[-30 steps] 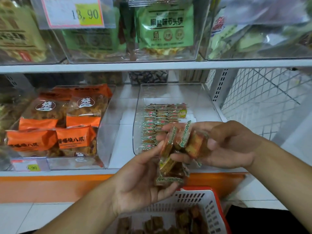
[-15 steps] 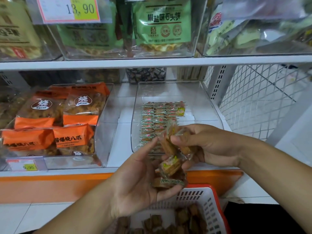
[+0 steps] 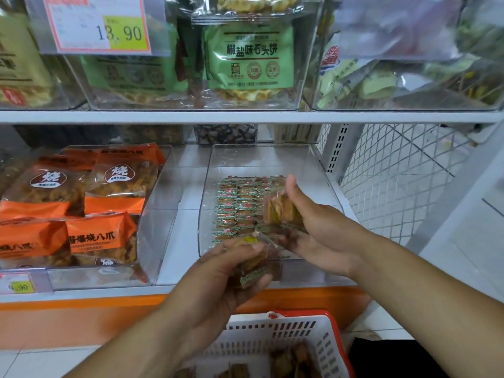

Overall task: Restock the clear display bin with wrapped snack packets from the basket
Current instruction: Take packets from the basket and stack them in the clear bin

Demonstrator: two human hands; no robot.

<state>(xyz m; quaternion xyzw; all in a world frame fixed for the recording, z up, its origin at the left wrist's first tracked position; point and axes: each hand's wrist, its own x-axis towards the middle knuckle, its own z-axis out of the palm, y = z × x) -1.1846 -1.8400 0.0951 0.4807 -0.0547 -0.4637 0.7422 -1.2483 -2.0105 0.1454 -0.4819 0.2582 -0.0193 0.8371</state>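
Right hand [image 3: 313,225] gripping packets [image 3: 283,211] just above bin [image 3: 261,159] rows, nearer; left hand [image 3: 226,271] clutching more packets below, over basket [image 3: 272,331].

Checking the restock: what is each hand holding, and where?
The right hand grips a few wrapped snack packets by their sides over the clear display bin. The left hand clasps another bunch around its middle.

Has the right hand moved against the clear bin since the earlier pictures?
Yes. The right hand, holding packets, has gone forward over the bin, toward the rows inside.
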